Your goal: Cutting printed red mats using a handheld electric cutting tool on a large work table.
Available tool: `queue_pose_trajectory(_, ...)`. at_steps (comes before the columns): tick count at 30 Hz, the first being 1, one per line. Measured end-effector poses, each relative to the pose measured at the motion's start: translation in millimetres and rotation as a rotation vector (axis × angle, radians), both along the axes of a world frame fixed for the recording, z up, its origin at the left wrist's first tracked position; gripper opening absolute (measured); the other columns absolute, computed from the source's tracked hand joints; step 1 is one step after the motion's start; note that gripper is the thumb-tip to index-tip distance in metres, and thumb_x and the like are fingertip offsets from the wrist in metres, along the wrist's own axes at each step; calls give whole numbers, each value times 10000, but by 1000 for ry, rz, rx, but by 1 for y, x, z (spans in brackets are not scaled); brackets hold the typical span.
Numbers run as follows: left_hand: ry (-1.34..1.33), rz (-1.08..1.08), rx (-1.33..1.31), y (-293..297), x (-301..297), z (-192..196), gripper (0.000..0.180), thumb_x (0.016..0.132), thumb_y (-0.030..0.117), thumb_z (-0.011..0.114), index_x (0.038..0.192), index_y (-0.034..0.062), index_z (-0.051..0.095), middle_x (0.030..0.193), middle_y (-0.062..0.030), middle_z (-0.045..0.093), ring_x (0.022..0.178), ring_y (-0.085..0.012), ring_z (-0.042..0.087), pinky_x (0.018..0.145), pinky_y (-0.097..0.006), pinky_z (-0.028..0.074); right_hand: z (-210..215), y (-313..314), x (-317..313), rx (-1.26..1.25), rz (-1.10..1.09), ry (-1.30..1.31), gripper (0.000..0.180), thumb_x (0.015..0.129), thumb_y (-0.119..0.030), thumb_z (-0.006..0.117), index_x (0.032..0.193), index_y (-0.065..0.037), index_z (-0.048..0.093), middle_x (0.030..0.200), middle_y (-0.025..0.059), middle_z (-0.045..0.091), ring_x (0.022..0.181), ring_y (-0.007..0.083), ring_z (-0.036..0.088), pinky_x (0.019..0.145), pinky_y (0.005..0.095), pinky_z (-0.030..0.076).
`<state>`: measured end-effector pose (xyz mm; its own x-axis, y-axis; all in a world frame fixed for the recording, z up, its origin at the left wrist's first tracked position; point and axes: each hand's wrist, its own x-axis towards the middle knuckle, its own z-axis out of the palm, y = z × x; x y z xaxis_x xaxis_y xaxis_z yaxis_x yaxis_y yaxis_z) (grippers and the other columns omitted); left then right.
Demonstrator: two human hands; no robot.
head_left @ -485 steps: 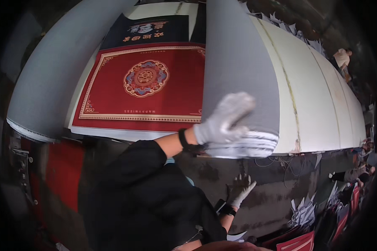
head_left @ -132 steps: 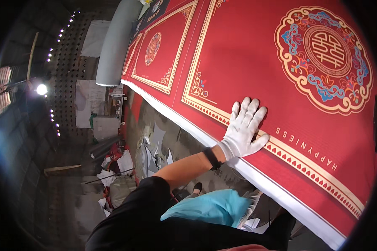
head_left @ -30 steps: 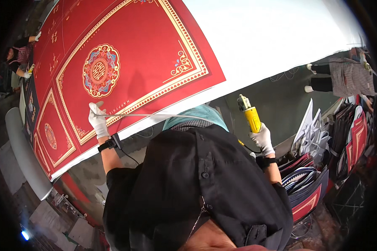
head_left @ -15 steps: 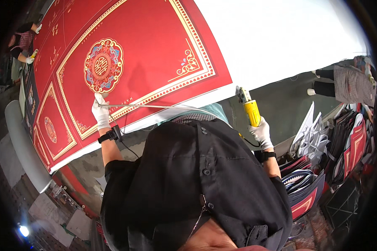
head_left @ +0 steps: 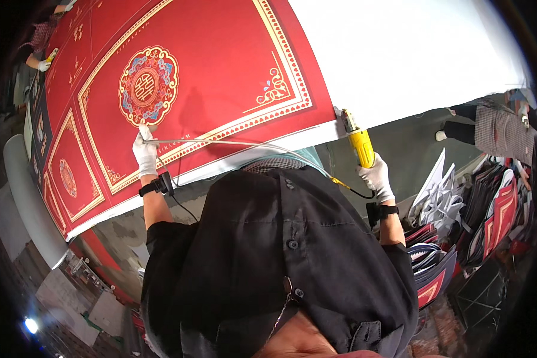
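The left hand [head_left: 144,156] presses the red mat [head_left: 203,77] flat on the desk [head_left: 411,53]; the right hand [head_left: 375,178] clamps a yellow cutter [head_left: 359,143] at its edge. The mat looks limp, heavy, best pinned near the border.

The left hand [head_left: 144,155], in a white glove, presses flat on the red printed sheet [head_left: 209,71] just below its round blue and gold medallion [head_left: 148,85]. The right hand [head_left: 376,178], also gloved, grips a yellow power tool [head_left: 359,143] whose tip meets the sheet's white edge. A thin cord [head_left: 232,143] runs between both hands across the tabletop [head_left: 411,53].
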<state>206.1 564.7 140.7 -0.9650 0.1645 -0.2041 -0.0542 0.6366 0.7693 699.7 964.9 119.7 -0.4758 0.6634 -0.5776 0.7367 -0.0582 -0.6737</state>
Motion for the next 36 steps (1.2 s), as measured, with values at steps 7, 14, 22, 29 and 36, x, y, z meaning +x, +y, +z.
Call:
queue_pose_trajectory(7, -40, -10, -155, -3, -5, -3, 609, 971, 550, 425, 1006, -5, 673, 573, 6, 497, 500, -83, 453, 503, -248, 379, -8, 6, -25, -85, -66, 18, 393, 692, -83, 696, 1060, -5, 581, 835, 16, 634, 689, 109, 586, 649, 254, 490)
queue_pose_trajectory(14, -74, 53, -115, -8, -25, -10, 621, 959, 567, 438, 1077, 3, 670, 660, -32, 602, 548, -106, 537, 545, -260, 427, -12, 17, -72, -34, -46, 73, 398, 703, -71, 711, 1075, -4, 587, 865, 8, 629, 740, 101, 581, 689, 243, 486)
queue_pose_trajectory(22, -115, 4, -240, -27, -48, -13, 357, 951, 354, 566, 1183, 96, 648, 744, 2, 640, 603, -64, 523, 540, -230, 421, -23, 50, -128, -102, 19, 126, 338, 742, -21, 678, 1075, -34, 622, 884, 1, 638, 738, 91, 580, 668, 237, 478)
queue_pose_trajectory(29, -346, -35, -360, -16, -56, -36, 296, 882, 106, 604, 1171, 126, 663, 787, 4, 678, 536, -33, 474, 455, -207, 376, -39, 66, -173, -133, -90, 209, 251, 760, -12, 665, 1007, -42, 631, 749, -17, 606, 586, 82, 541, 531, 235, 437)
queue_pose_trajectory(36, -450, -359, -83, 0, -81, -79, 562, 840, 224, 668, 1362, 101, 498, 1282, -82, 580, 927, -103, 600, 636, -221, 454, -38, 83, -240, -120, -33, 230, 133, 771, -39, 664, 883, -41, 593, 665, -6, 576, 518, 85, 517, 466, 246, 413)
